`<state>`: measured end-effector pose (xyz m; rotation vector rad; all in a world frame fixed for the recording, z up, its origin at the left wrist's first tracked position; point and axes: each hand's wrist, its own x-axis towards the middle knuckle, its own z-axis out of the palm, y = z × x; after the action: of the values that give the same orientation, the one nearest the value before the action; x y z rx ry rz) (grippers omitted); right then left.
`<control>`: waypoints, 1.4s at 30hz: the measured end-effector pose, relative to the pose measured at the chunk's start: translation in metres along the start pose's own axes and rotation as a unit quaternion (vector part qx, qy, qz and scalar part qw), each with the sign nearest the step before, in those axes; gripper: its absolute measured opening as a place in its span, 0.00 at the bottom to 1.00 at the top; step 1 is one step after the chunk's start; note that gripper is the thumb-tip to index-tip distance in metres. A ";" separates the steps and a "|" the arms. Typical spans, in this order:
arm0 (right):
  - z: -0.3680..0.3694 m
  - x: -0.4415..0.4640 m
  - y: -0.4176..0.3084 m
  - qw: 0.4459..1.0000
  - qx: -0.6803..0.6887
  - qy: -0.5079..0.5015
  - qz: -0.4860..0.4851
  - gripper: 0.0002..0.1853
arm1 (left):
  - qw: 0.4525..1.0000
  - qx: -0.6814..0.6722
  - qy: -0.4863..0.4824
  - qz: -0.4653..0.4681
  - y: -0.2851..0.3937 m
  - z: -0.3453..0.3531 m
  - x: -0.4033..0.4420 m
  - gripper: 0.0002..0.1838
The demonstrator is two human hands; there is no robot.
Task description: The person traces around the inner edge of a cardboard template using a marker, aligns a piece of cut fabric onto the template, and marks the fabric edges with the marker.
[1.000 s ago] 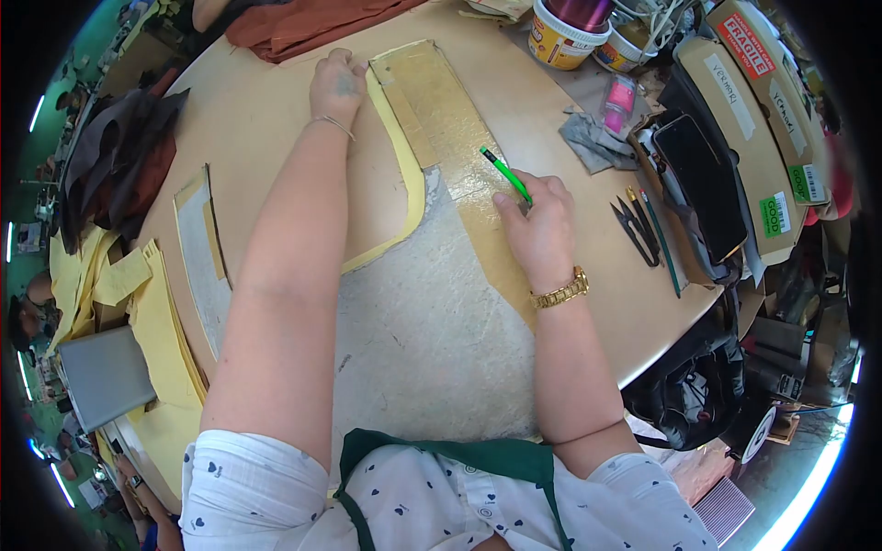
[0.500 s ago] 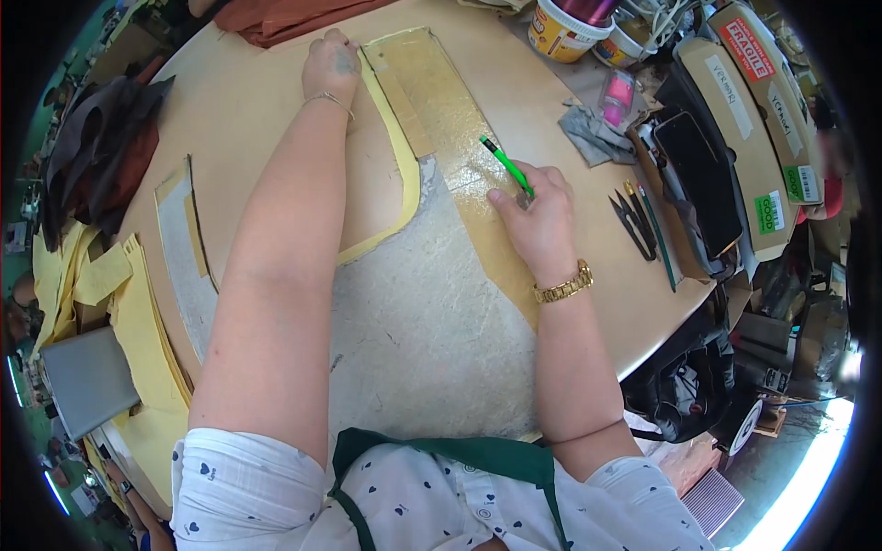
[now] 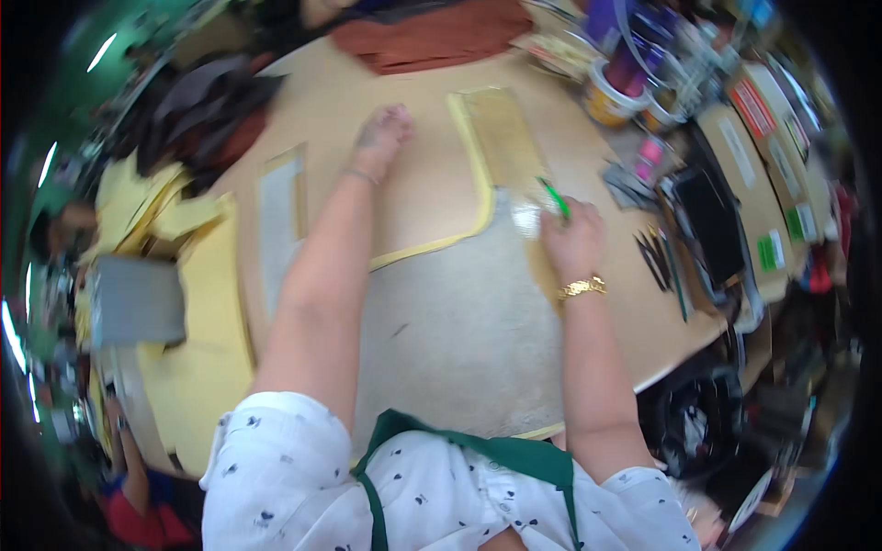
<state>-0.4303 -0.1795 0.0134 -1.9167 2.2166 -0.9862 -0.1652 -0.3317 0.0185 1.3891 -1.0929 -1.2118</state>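
On the table (image 3: 634,340), a template (image 3: 459,340) lies over a sheet (image 3: 484,197) in the middle, with a smaller template piece (image 3: 280,202) to its left and stacked sheets (image 3: 216,303) beyond that at the left edge. Folded material (image 3: 432,37) lies behind, at the far edge, with a tub (image 3: 614,96) to its right. Right of the template are snips (image 3: 652,262) and, just beside them, a pencil (image 3: 677,280), with a rag (image 3: 629,186) behind them and a phone (image 3: 707,220) farther right.

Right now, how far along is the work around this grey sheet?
The grey sheet already lies over yellow material, whose edge shows along the curve. Your right hand holds the green pencil; your left hand looks empty. Trimming that yellow margin may remain; any pencil lines are too blurred to tell.
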 end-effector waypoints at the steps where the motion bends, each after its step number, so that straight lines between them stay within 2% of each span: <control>1: -0.001 0.000 -0.002 1.000 -0.007 -0.008 0.001 0.18 | 0.995 0.086 0.030 0.047 0.005 -0.032 -0.035 0.17; 2: -0.001 0.002 -0.002 1.000 -0.020 -0.015 0.005 0.19 | 0.980 0.171 0.054 0.087 0.007 -0.059 -0.070 0.16; 4: 0.003 0.001 -0.001 1.000 -0.019 0.009 0.004 0.20 | 0.943 0.240 0.154 0.170 -0.018 -0.124 -0.132 0.16; 6: 0.002 0.002 -0.003 0.999 -0.026 -0.022 0.018 0.22 | 0.889 0.312 0.277 0.186 -0.034 -0.172 -0.201 0.16; 9: 0.010 0.010 0.011 0.998 0.003 -0.054 0.031 0.23 | 0.899 0.295 0.321 0.044 -0.038 -0.199 -0.279 0.17; 10: 0.014 0.013 0.020 0.997 0.020 -0.061 0.035 0.23 | 0.906 0.290 0.309 0.013 -0.050 -0.208 -0.291 0.20; 13: 0.008 0.012 0.039 0.966 0.241 -0.056 0.082 0.22 | 0.914 0.304 0.266 -0.033 -0.043 -0.201 -0.321 0.21; 14: 0.001 0.007 0.040 0.975 0.199 -0.069 0.078 0.21 | 0.913 0.319 0.253 -0.008 -0.049 -0.203 -0.325 0.22; 16: -0.029 -0.010 0.037 0.987 0.106 -0.093 0.081 0.18 | 0.922 0.304 0.240 -0.016 -0.048 -0.202 -0.330 0.23; 19: -0.055 -0.046 0.024 0.983 0.049 -0.137 0.114 0.15 | 0.923 0.314 0.221 -0.026 -0.048 -0.202 -0.329 0.24; 20: -0.049 -0.052 0.037 0.987 0.058 -0.112 0.098 0.14 | 0.921 0.322 0.217 -0.024 -0.049 -0.203 -0.327 0.24; 24: -0.057 -0.070 0.023 0.977 0.115 -0.097 0.153 0.15 | 0.925 0.316 0.212 -0.018 -0.059 -0.206 -0.317 0.24; 27: -0.062 -0.069 0.015 0.976 0.126 -0.091 0.155 0.15 | 0.951 0.229 0.199 -0.054 -0.063 -0.206 -0.314 0.22; 28: -0.060 -0.069 0.017 0.974 0.141 -0.093 0.153 0.16 | 0.963 0.159 0.211 -0.043 -0.061 -0.201 -0.319 0.19; 34: -0.053 -0.066 0.032 0.963 0.208 -0.092 0.146 0.17 | 0.981 -0.009 0.191 -0.008 -0.062 -0.192 -0.326 0.19; 37: -0.052 -0.064 0.035 0.973 0.184 -0.078 0.115 0.16 | 0.981 -0.037 0.188 0.005 -0.067 -0.190 -0.326 0.18; 40: -0.049 -0.065 0.036 0.982 0.140 -0.081 0.101 0.16 | 0.982 -0.015 0.187 -0.016 -0.063 -0.188 -0.329 0.21; 42: -0.043 -0.063 0.043 0.982 0.148 -0.079 0.090 0.15 | 0.985 0.025 0.170 0.009 -0.066 -0.189 -0.329 0.23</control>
<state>-0.4719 -0.1029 0.0042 -1.5790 1.9826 -1.0271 -0.0103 0.0206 0.0071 1.5534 -0.8961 -0.8966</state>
